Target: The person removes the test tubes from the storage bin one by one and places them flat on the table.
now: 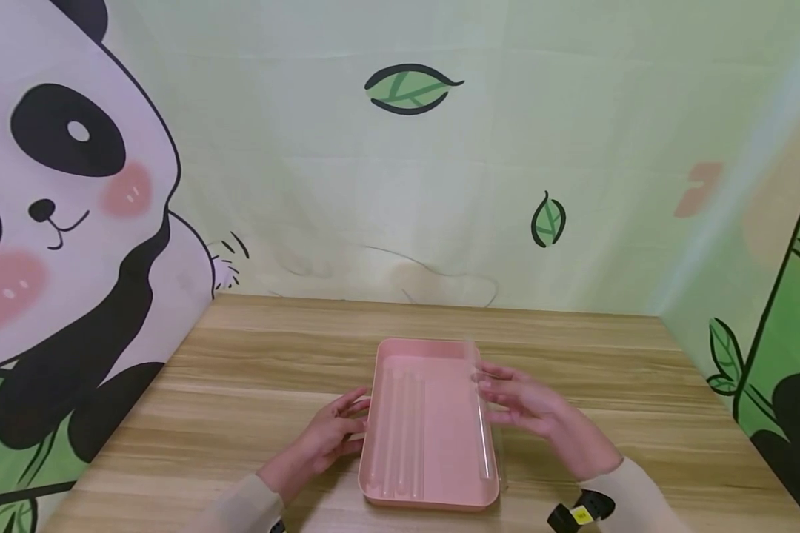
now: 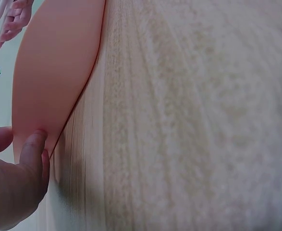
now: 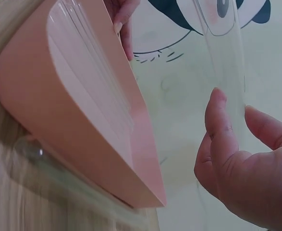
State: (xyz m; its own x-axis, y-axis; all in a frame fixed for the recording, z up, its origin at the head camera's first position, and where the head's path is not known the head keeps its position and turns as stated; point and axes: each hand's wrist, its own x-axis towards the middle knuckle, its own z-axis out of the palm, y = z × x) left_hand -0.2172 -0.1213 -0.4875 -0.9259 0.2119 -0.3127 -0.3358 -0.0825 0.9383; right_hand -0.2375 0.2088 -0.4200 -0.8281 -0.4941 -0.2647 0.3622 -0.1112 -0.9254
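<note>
Lower center of the head view, I see the pink tray (image 1: 450,422) on the wood-grain table (image 1: 273,385), long side running away from the camera. Several clear tubes (image 1: 403,437) lie lengthwise in its left half; glare, can't give you a firm count.

Right hand (image 1: 523,400), right of the tray: thumb and fingertips close together, pinching a held clear tube (image 1: 483,437) over the tray's right edge. My right wrist feed agrees: tube runs up from between thumb and fingers, toward top right of frame. Lower left of that feed, another tube (image 3: 76,183) lies on the table beside the tray's outer wall.

Left hand (image 1: 333,433), left of the tray: fingers loosely extended, tips touching the outer side wall, no tube in it. Left wrist feed has the contact at lower left.

Background: pale green backdrop (image 1: 307,185), printed panda (image 1: 73,148) filling the left side. Black device (image 1: 581,512) at the right cuff, lower right of the head view.
</note>
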